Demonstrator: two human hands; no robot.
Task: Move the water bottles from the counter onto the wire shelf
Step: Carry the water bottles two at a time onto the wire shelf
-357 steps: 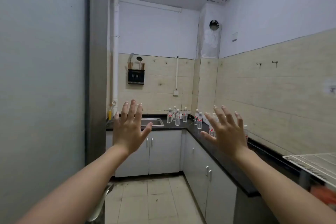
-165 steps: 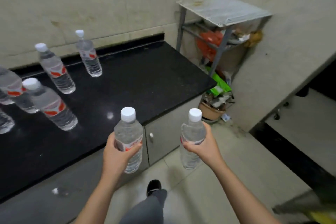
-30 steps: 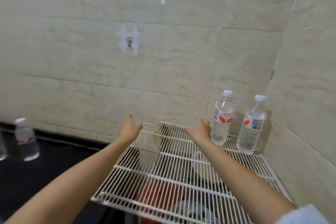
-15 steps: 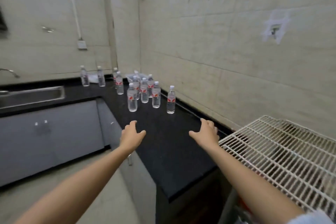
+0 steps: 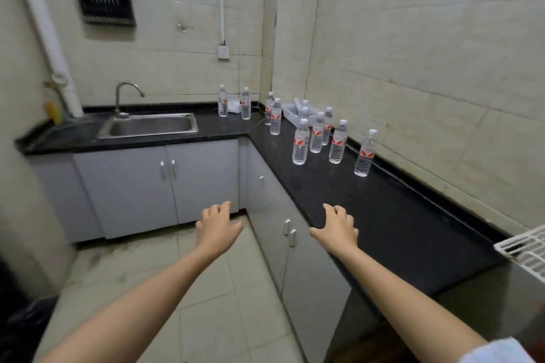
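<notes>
Several clear water bottles with white caps and red labels stand on the black counter (image 5: 392, 215); the nearest bottle (image 5: 365, 153) is by the wall, and a cluster (image 5: 317, 137) stands behind it toward the corner. My left hand (image 5: 216, 228) hovers over the floor, empty with fingers apart. My right hand (image 5: 336, 228) is over the counter's front edge, also empty and spread. Only a corner of the white wire shelf (image 5: 525, 247) shows at the right edge.
A steel sink (image 5: 149, 125) with a tap sits in the counter at the back left. Grey cabinets (image 5: 153, 186) run under both counter runs. A white tray (image 5: 290, 112) lies in the corner behind the bottles. A black rack (image 5: 104, 3) hangs on the wall.
The view has swung left, away from the wire shelf and toward the counter and sink. Both hands stay empty and have come lower in the frame.
</notes>
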